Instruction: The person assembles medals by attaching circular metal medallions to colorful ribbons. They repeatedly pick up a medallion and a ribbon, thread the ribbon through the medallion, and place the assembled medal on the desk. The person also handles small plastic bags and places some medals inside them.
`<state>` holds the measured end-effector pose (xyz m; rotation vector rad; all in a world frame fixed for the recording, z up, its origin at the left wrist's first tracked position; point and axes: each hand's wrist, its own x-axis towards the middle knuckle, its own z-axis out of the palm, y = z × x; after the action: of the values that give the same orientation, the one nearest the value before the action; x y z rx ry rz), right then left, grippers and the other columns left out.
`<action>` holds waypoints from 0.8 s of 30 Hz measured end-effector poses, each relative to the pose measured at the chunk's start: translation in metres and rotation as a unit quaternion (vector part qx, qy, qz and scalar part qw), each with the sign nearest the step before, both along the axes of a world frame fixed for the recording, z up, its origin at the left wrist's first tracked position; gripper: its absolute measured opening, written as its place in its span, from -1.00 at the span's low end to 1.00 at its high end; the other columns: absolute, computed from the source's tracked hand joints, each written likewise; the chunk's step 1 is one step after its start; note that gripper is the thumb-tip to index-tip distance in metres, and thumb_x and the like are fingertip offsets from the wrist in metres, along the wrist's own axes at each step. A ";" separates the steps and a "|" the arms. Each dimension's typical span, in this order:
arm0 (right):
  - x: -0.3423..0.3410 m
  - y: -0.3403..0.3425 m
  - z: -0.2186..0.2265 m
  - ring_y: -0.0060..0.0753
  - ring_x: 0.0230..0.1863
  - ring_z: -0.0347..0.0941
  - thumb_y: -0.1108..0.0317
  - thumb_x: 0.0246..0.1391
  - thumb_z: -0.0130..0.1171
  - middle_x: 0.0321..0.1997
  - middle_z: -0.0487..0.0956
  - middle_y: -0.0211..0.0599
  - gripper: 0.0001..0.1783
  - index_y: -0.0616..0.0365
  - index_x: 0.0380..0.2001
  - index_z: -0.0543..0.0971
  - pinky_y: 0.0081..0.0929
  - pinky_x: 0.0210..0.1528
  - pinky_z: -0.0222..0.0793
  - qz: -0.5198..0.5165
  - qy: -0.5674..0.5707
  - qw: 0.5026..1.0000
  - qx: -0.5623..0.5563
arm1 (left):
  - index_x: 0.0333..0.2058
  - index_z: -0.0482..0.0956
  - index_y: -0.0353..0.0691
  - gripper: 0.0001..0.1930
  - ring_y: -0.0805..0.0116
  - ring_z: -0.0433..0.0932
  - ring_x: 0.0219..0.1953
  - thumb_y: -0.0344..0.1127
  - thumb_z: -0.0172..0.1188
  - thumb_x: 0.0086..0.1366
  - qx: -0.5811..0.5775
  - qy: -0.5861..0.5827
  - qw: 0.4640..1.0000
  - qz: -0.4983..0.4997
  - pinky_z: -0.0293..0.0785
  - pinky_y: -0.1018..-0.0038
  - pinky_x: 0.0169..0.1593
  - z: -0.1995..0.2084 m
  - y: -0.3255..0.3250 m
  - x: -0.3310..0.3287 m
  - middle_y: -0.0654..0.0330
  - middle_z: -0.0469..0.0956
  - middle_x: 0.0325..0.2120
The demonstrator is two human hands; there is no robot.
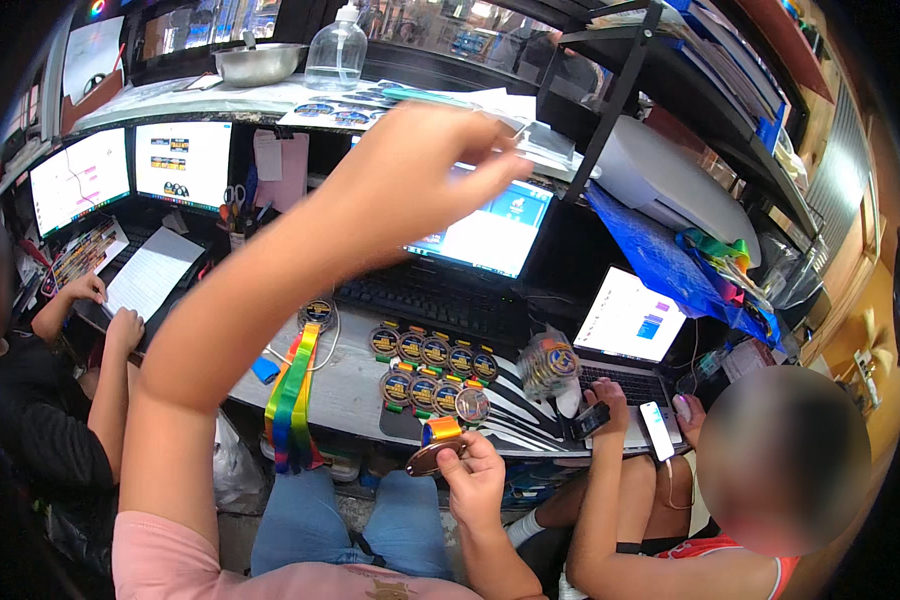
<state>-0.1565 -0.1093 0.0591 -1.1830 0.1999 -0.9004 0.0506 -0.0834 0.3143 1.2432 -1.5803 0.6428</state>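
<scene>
My left hand (450, 160) is raised in front of the monitor (495, 225), my forearm crossing the view. Its fingers are curled toward the thumb; a thin pale edge shows at the fingertips, too small to name. Low over my lap, my right hand (470, 470) grips a medal (436, 457) by its rim, tilted nearly edge-on. An orange ribbon (441, 430) is folded at the medal's top. Just beyond lie two rows of round medals (422, 388) with dark printed faces. One medal (472, 404) at the near right end has a plain, shiny face.
Left of the rows, a medal (316, 312) trails rainbow ribbons (292, 400) over the desk edge. A wrapped stack of medals (548, 365) stands right. Co-workers sit on both sides, one at a notebook (155, 270), one at a laptop (625, 320). A shelf (670, 90) overhangs.
</scene>
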 end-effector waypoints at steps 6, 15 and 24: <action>-0.002 0.007 -0.007 -0.56 -0.20 0.51 0.48 0.13 0.22 -0.18 0.60 -0.25 -0.69 0.39 -0.08 0.48 -0.63 -0.11 0.41 0.034 0.009 0.999 0.018 | -0.08 0.61 -0.17 -0.51 0.06 0.53 0.00 0.07 0.21 0.15 0.263 -0.027 0.937 0.226 0.41 0.20 0.05 0.085 -0.134 0.035 0.00 0.58 -0.10; -0.023 -0.008 -0.021 -0.51 -0.20 0.52 0.47 0.13 0.21 -0.17 0.60 -0.22 -0.69 0.39 -0.08 0.48 -0.59 -0.09 0.42 0.042 0.011 0.998 0.048 | 0.22 0.31 -0.28 -0.11 -0.03 0.36 0.20 0.28 0.20 0.07 0.453 -0.029 0.889 0.067 0.24 0.20 0.23 0.081 -0.171 0.045 -0.19 0.34 0.16; -0.016 -0.012 -0.021 -0.53 -0.19 0.52 0.47 0.14 0.20 -0.19 0.61 -0.22 -0.72 0.38 -0.10 0.48 -0.58 -0.08 0.42 0.056 0.005 0.996 0.068 | 0.05 0.50 -0.26 -0.43 0.14 0.59 -0.10 -0.18 0.32 0.05 0.208 -0.129 0.961 0.127 0.47 0.37 -0.02 0.084 -0.156 0.074 -0.09 0.59 -0.14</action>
<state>-0.1724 -0.1216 0.0379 -1.0608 0.1984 -0.7716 0.1250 -0.2397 0.3980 1.7529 -1.8512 0.6759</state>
